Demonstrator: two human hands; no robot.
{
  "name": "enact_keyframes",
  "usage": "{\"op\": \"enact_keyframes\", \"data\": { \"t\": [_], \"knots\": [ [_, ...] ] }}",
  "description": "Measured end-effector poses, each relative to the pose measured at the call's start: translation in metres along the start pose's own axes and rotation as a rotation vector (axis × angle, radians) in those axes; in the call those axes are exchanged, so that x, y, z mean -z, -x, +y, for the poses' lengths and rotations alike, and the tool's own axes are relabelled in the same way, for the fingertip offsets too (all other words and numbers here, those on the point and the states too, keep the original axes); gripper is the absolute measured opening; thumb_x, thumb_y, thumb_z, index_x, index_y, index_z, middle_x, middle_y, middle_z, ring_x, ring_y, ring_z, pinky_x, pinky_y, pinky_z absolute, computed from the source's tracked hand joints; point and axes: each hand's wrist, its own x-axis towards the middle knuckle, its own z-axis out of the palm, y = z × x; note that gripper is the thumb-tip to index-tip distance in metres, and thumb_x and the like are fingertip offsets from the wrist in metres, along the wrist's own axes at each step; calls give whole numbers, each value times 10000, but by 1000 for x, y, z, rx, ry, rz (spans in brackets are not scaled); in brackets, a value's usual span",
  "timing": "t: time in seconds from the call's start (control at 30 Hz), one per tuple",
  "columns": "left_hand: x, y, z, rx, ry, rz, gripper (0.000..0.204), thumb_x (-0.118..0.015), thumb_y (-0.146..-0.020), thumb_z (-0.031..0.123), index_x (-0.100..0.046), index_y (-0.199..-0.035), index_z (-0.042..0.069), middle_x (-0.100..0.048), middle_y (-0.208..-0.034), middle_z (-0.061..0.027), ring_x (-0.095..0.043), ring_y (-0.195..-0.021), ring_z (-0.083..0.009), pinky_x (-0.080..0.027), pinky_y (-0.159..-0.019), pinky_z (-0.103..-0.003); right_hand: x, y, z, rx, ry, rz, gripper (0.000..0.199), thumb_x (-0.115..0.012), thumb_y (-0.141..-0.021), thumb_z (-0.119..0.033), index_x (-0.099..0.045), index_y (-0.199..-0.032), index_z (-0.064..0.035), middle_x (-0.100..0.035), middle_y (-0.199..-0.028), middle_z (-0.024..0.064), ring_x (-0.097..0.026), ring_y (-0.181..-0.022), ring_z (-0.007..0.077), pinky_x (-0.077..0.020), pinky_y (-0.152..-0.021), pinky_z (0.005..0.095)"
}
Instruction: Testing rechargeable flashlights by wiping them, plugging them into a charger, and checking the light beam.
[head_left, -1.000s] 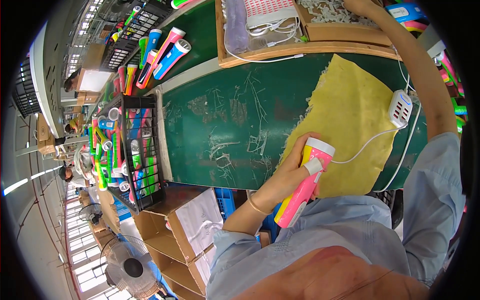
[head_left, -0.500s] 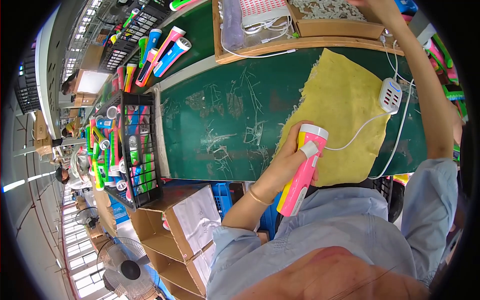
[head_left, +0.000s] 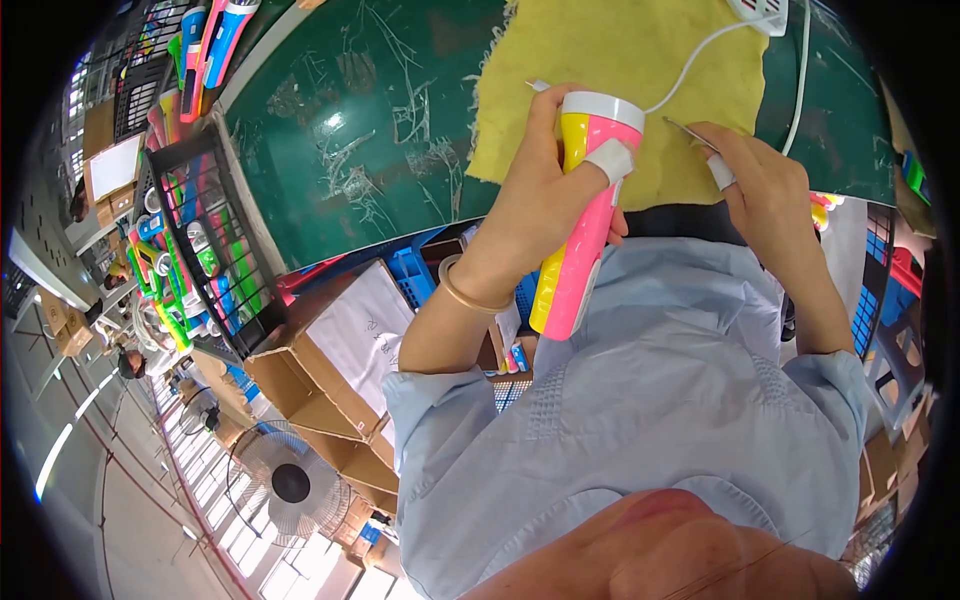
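Note:
My left hand (head_left: 545,190) is wrapped round a pink and yellow flashlight (head_left: 585,230) with a white head, held tilted with its head end up and away from me. White tape covers the thumb. A white cable (head_left: 690,65) runs behind the flashlight's head, and a small white plug (head_left: 538,86) shows by the left index finger. To the right, my right hand (head_left: 760,175) pinches a small, thin greyish piece (head_left: 690,131) between thumb and fingertip, apart from the flashlight. Its exact kind is too small to tell. Beneath both hands lies a yellow cloth (head_left: 620,50).
The green table (head_left: 300,130) bears scraps of clear film. A white multi-port charger (head_left: 762,14) sits at the cloth's far edge. At left stands a black crate (head_left: 215,235) of colourful flashlights, with cardboard boxes (head_left: 320,385) below it and a fan (head_left: 290,483) beyond.
My right hand has come back from the wooden tray at the far right and now holds a small thin piece near the flashlight. The view has tipped toward my body.

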Motion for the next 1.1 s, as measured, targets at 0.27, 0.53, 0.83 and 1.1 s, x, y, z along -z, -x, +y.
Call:
{"op": "enact_keyframes", "data": {
  "t": [0.27, 0.53, 0.83, 1.1],
  "knots": [
    [-6, 2, -5, -22, -8, 0, 460, -496, -854, 180, -278, -1234, 37, -547, -835, -149, -580, -499, -228, -499, -444, -319, -9, 2, -23, 7, -311, 234, 239, -624, -737, -4, -613, -974, -36, -619, -757, 93, -606, -618, 225, -462, -528, 293],
    [-9, 0, -2, -14, 6, 27, 378, -464, -863, 159, -320, -1187, 27, -555, -822, -149, -575, -480, -240, -491, -423, -320, -23, -1, -18, 96, -303, 273, 313, -631, -694, 10, -613, -1002, -44, -630, -745, 65, -622, -633, 207, -464, -506, 282],
    [-12, 0, 0, 22, -52, 68, 405, -487, -861, 156, -292, -1202, 57, -536, -788, -126, -568, -476, -212, -477, -415, -301, 4, -11, -15, 214, -62, 139, 363, -650, -627, -18, -612, -987, -37, -554, -646, 36, -540, -524, 166, -387, -418, 275],
    [-15, -6, 2, 40, -200, 35, 516, -502, -848, 111, -156, -1227, 55, -515, -762, -120, -554, -460, -200, -458, -402, -321, -14, -7, -7, 243, -130, 276, 432, -592, -563, -49, -613, -993, -16, -436, -577, 20, -463, -474, 152, -360, -399, 267]
  ]
}}
